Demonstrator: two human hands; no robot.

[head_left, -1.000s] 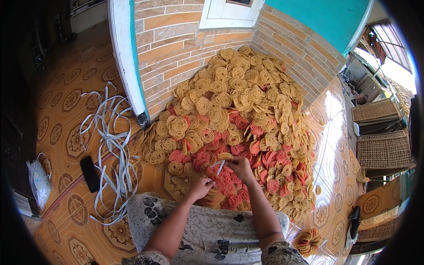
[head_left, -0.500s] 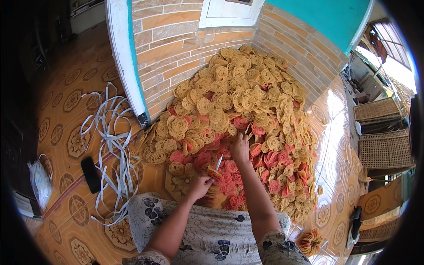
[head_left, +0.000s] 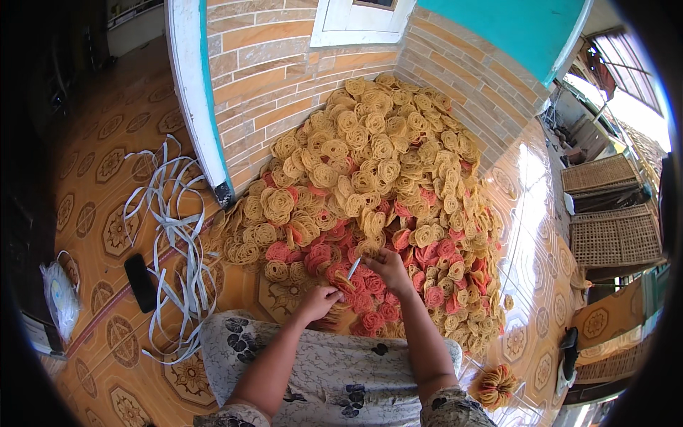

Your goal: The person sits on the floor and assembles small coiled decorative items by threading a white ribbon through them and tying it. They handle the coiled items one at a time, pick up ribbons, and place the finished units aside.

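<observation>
A large pile of thin, lacy, rosette-like discs (head_left: 377,156), mostly yellow with some pink-red ones, lies against the corner of the brick walls. At the pile's near edge my left hand (head_left: 318,303) is closed around a small stack of discs (head_left: 343,280). A narrow whitish pointed strip (head_left: 353,268) sticks up out of that stack. My right hand (head_left: 390,273) pinches a yellow disc (head_left: 368,248) beside the strip's upper tip; whether the tip passes through it I cannot tell. Patterned cloth (head_left: 313,363) covers my lap beneath both forearms.
Tangled white strips (head_left: 181,245), a dark phone (head_left: 139,283) and a clear plastic bag (head_left: 60,299) lie on the tiled floor at left. A round bundle of discs (head_left: 495,386) sits at lower right. Woven racks (head_left: 615,238) stand farther right.
My right hand has come back from the pile toward my left hand, bringing a yellow disc to the strip's tip. My left hand has stayed nearly in place with its stack.
</observation>
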